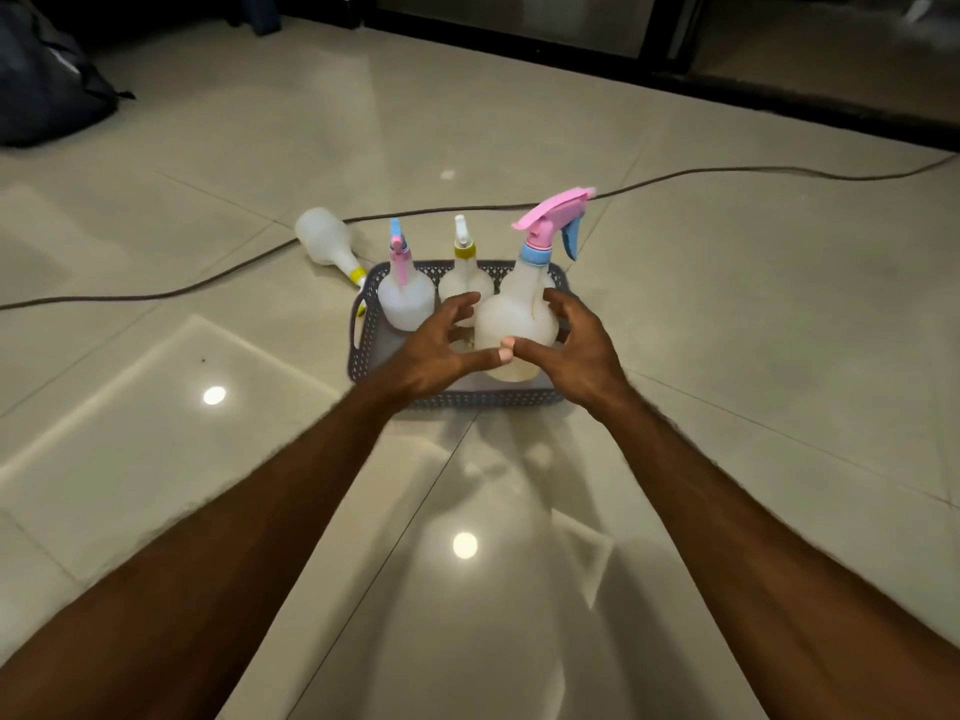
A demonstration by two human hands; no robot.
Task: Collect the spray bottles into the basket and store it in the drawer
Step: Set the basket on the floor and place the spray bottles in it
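A grey perforated basket (363, 356) sits on the tiled floor (727, 356) holding three upright spray bottles: a pink-topped bottle (406, 298) at far left, a yellow-collared bottle (464, 278) at far centre, and a large bottle with a pink and blue trigger (519, 314) at near right. Both hands cup the large bottle, the left hand (436, 350) and right hand (582, 350) with curled fingers and thumbs meeting on its near side. A fourth bottle (328, 240) lies on the floor just beyond the basket's far left corner, with a dark cable (675, 178) running behind.
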